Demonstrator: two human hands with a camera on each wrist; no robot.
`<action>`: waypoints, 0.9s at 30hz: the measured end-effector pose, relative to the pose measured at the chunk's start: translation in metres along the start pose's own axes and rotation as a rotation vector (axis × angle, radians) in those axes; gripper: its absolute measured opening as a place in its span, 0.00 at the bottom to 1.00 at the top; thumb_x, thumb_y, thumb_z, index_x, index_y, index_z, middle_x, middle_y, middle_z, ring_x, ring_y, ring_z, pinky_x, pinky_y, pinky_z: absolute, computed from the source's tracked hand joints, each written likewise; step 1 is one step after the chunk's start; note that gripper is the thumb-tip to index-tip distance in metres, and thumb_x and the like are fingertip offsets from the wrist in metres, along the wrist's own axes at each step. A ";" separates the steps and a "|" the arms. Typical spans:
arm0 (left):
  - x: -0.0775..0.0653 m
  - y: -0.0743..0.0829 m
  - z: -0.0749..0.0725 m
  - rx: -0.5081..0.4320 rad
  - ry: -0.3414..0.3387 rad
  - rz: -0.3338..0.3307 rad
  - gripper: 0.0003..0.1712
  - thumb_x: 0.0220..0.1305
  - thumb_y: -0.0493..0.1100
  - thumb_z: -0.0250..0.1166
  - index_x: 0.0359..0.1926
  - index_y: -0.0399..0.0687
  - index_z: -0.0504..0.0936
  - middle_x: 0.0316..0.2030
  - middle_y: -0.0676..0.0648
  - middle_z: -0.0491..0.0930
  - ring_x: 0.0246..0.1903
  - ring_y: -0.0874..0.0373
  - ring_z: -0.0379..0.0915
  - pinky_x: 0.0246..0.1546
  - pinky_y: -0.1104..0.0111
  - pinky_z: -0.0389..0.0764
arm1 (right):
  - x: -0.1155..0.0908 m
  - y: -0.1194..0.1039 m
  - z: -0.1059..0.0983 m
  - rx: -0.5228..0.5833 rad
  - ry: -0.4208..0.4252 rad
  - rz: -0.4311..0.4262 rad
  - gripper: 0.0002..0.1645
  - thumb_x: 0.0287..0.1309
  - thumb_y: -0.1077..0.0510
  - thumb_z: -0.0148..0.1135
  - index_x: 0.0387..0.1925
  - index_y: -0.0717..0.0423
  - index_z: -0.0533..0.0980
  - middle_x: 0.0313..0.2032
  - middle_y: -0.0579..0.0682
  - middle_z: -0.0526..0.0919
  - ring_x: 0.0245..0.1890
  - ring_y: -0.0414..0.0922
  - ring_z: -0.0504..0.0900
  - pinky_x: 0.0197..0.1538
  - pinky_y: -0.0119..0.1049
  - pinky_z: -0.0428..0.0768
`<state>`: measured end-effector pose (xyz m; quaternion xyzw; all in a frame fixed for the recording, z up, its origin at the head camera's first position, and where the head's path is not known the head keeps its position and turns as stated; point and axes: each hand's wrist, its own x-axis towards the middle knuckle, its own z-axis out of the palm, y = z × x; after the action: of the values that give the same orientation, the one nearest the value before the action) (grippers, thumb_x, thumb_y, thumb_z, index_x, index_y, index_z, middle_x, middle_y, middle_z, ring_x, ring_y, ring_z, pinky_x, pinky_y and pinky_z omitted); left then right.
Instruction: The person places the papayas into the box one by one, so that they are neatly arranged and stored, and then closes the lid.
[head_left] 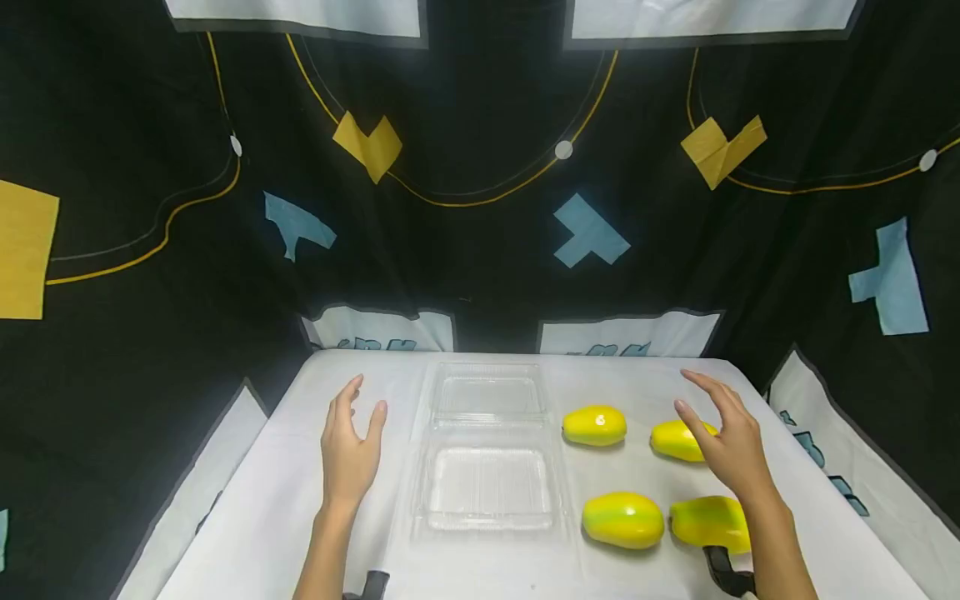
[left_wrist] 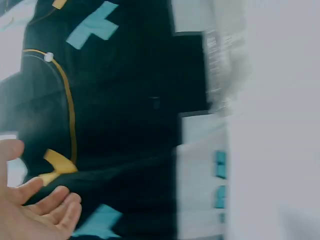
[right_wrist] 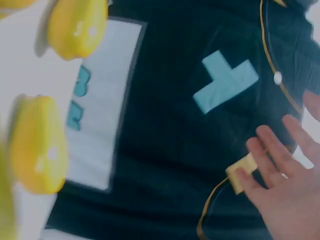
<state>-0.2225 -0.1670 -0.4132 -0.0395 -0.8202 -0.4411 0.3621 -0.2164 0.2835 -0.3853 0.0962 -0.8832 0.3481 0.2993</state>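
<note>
An open clear plastic clamshell box (head_left: 487, 442) lies in the middle of the white table (head_left: 277, 500), lid part toward the back. Right of it lie several yellow-green papaya-like fruits: one at the back (head_left: 595, 425), one behind my right hand (head_left: 675, 439), one at the front (head_left: 622, 519) and one by my right wrist (head_left: 708, 522). My left hand (head_left: 352, 446) hovers open left of the box and holds nothing. My right hand (head_left: 723, 437) hovers open above the right fruits, fingers spread. In the right wrist view two fruits (right_wrist: 77, 27) (right_wrist: 37, 145) show blurred.
Black cloth walls (head_left: 480, 208) with yellow and blue patches close in the table on three sides. White panels line the back edge. A dark strap end (head_left: 723, 571) lies by my right forearm, another (head_left: 371, 583) by the left.
</note>
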 end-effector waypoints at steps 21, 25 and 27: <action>-0.081 -0.072 0.030 -0.247 -0.485 -0.136 0.59 0.50 0.48 0.71 0.72 0.54 0.39 0.71 0.39 0.39 0.66 0.34 0.38 0.58 0.35 0.48 | -0.092 0.084 0.003 0.206 -0.061 0.296 0.32 0.66 0.54 0.52 0.68 0.52 0.56 0.65 0.50 0.64 0.59 0.23 0.56 0.55 0.09 0.53; -0.085 -0.077 0.032 -0.250 -0.549 -0.180 0.61 0.49 0.49 0.71 0.72 0.58 0.37 0.71 0.39 0.36 0.66 0.32 0.35 0.56 0.32 0.45 | -0.095 0.090 0.008 0.215 -0.171 0.350 0.38 0.65 0.49 0.52 0.71 0.46 0.48 0.66 0.59 0.59 0.64 0.30 0.54 0.64 0.20 0.50; -0.086 -0.077 0.033 -0.231 -0.581 -0.189 0.61 0.49 0.50 0.71 0.72 0.59 0.36 0.71 0.39 0.35 0.66 0.32 0.33 0.55 0.32 0.44 | -0.095 0.092 0.009 0.207 -0.213 0.394 0.41 0.63 0.47 0.54 0.71 0.45 0.47 0.66 0.59 0.58 0.66 0.39 0.54 0.69 0.37 0.52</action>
<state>-0.2076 -0.1676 -0.5322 -0.1281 -0.8339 -0.5330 0.0635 -0.1795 0.3418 -0.4988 -0.0116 -0.8711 0.4762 0.1194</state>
